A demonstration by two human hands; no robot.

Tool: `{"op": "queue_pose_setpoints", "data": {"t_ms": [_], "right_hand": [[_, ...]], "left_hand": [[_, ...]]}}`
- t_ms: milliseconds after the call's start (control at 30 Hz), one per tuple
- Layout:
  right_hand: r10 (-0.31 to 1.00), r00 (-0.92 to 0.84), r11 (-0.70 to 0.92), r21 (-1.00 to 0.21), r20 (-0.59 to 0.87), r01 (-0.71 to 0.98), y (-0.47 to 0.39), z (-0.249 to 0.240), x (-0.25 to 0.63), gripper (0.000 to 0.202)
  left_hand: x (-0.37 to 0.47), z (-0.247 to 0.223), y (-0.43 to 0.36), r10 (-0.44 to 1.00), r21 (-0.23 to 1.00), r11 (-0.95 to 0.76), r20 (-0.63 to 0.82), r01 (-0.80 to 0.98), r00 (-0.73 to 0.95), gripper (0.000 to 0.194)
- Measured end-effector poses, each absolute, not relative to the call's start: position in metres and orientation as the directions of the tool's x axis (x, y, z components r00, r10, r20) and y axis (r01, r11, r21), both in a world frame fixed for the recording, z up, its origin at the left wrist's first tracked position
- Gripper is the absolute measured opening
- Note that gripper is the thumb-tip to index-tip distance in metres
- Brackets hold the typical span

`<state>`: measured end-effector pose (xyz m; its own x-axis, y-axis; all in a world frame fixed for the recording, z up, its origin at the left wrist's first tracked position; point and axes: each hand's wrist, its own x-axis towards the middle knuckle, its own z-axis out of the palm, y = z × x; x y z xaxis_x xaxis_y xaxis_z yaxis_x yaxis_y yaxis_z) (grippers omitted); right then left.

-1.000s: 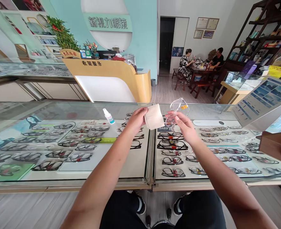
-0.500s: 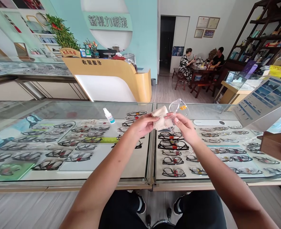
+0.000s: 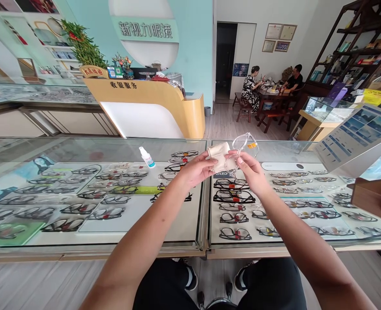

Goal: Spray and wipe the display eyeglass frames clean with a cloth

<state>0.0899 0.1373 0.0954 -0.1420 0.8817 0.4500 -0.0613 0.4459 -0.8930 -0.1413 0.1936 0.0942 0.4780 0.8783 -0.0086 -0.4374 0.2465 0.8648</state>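
Note:
My left hand (image 3: 201, 168) is closed on a cream cloth (image 3: 219, 154), held above the glass counter. My right hand (image 3: 249, 167) pinches a pair of clear-framed eyeglasses (image 3: 241, 141) by its lower rim, with an orange sticker on the upper lens. The cloth lies against the lower lens and partly covers it. A small white spray bottle (image 3: 147, 157) with a blue label stands on the counter glass, to the left of my hands.
Beneath the glass top of the display counter (image 3: 206, 206) lie many rows of eyeglasses. A white printed display board (image 3: 355, 137) and a brown box (image 3: 374, 198) stand at the right. Two people sit at a wooden table (image 3: 271, 97) in the back.
The cloth in my left hand has turned and spread slightly, now more over the lower lens. The eyeglasses and my right hand have shifted a little to the right.

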Motion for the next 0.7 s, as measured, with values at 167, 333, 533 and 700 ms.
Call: {"op": "queue_pose_setpoints", "data": {"t_ms": [167, 333, 533, 700], "right_hand": [[0.879, -0.163, 0.444, -0.894, 0.448, -0.064, 0.1372, 0.095, 0.0877, 0.054], [0.879, -0.154, 0.449, -0.892, 0.451, -0.055, 0.1377, 0.0943, 0.0868, 0.057], [0.872, -0.181, 0.455, -0.889, 0.456, -0.047, 0.1356, 0.0947, 0.0877, 0.053], [0.872, -0.179, 0.464, -0.886, 0.456, 0.003, 0.1375, 0.091, 0.0898, 0.052]], "left_hand": [[-0.1382, 0.0965, 0.1943, 0.907, 0.86, 0.198, 0.021, -0.469, 0.421, 0.033], [-0.1344, 0.0958, 0.192, 0.917, 0.847, 0.177, 0.043, -0.501, 0.397, 0.029], [-0.1324, 0.097, 0.1908, 0.959, 0.85, 0.151, -0.003, -0.505, 0.282, 0.032], [-0.1316, 0.1001, 0.1884, 0.98, 0.895, 0.054, 0.037, -0.442, 0.197, 0.036]]}}
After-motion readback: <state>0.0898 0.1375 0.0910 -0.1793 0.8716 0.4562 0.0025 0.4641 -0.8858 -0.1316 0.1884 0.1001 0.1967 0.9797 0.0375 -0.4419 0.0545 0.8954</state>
